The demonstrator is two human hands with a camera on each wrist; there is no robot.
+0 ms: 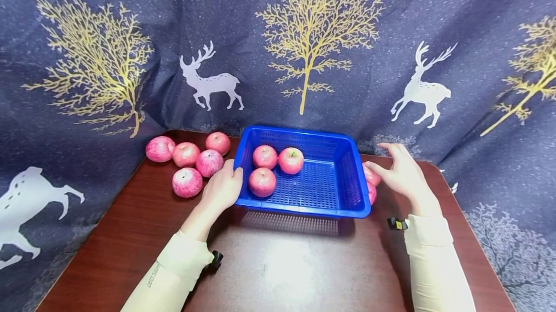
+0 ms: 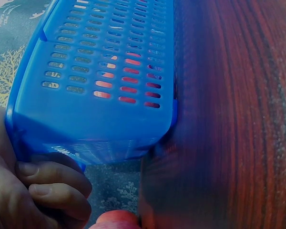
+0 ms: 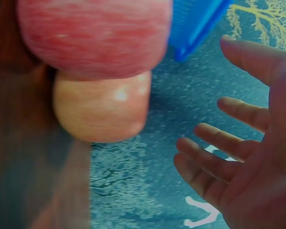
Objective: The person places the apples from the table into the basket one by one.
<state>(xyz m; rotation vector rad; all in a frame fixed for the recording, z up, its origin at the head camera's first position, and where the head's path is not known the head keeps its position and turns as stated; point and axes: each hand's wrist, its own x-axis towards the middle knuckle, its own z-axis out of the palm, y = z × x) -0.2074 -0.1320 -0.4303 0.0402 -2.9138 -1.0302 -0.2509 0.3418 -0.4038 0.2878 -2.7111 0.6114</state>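
A blue plastic basket [image 1: 295, 213] with slotted walls stands at the back of the table, three red apples [image 1: 262, 182] inside its left half. My left hand [image 1: 223, 187] grips the basket's left rim, thumb on top; in the left wrist view the fingers [image 2: 62, 195] curl under that rim. Beyond the basket's right wall, two more apples [image 1: 371, 175] are partly hidden by it. My right hand [image 1: 404, 174] is held beside them with fingers spread. The right wrist view shows a gap between this hand and the apples [image 3: 102, 107], with nothing in the palm.
Several apples [image 1: 187, 182] lie in a group on the table's left side, close to my left hand. The brown wooden table [image 1: 278, 263] ends at a dark blue cloth [image 1: 330, 85] printed with trees and deer, which hangs behind and at both sides.
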